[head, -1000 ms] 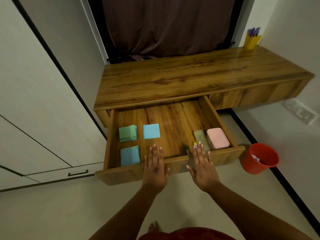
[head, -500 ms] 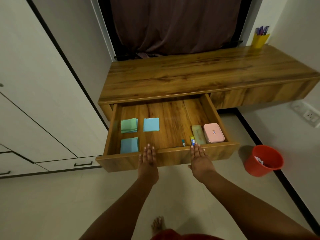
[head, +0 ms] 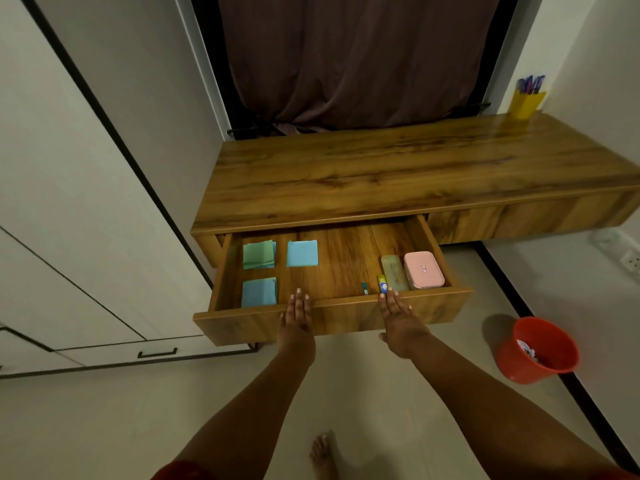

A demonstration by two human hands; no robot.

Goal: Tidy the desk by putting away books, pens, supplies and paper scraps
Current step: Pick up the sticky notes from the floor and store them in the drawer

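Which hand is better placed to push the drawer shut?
Neither alone. The left hand and right hand both lie flat on the drawer front, either side of its middle, so an even push from both looks best.

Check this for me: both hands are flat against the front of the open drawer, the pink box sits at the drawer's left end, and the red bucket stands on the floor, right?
Not quite. The head view shows the pink box at the right end of the drawer. The rest holds: left hand and right hand lie flat on its front, and the red bucket stands on the floor.
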